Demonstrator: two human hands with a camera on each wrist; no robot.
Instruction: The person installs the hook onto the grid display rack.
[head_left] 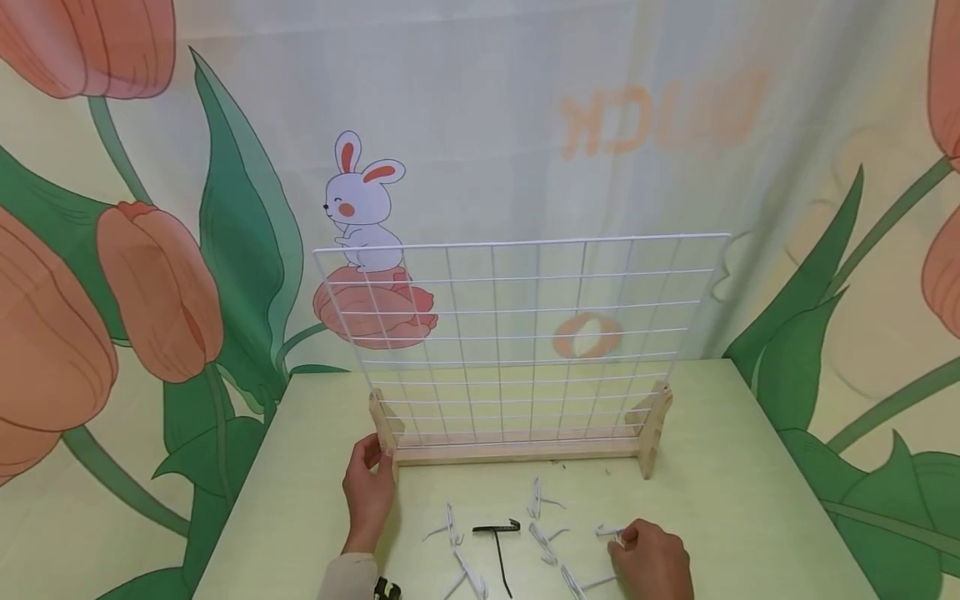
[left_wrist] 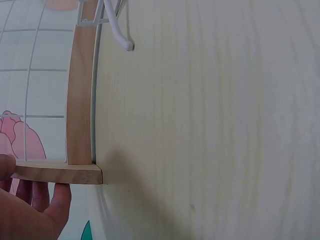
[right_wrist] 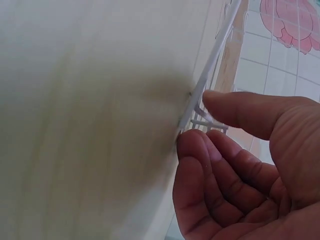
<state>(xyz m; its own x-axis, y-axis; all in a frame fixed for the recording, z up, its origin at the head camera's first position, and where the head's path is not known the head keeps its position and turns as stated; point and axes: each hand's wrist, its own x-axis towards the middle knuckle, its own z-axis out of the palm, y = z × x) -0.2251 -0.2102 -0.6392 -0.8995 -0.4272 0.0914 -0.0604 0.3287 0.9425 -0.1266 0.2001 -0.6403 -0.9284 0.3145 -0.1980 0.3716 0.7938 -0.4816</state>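
Observation:
A white wire grid panel point(head_left: 517, 333) stands upright in a wooden stand point(head_left: 517, 455). My left hand point(head_left: 369, 492) grips the stand's left side piece, thumb on one face and fingers point(left_wrist: 61, 202) on the other. My right hand point(head_left: 651, 557) is low on the right, at a white wire hook point(head_left: 607, 531) on the table. In the right wrist view, its thumb point(right_wrist: 235, 107) and index finger are bent, with a gap between their tips at white wire. A black hook point(head_left: 497, 527) lies in the middle, amid several white hooks point(head_left: 542, 543).
The pale wood-grain table point(head_left: 712, 442) reaches back to a fabric backdrop point(head_left: 487, 125) printed with tulips and a rabbit. One white hook point(head_left: 537, 500) lies close in front of the stand's base. Another white hook point(head_left: 576, 583) lies just left of my right hand.

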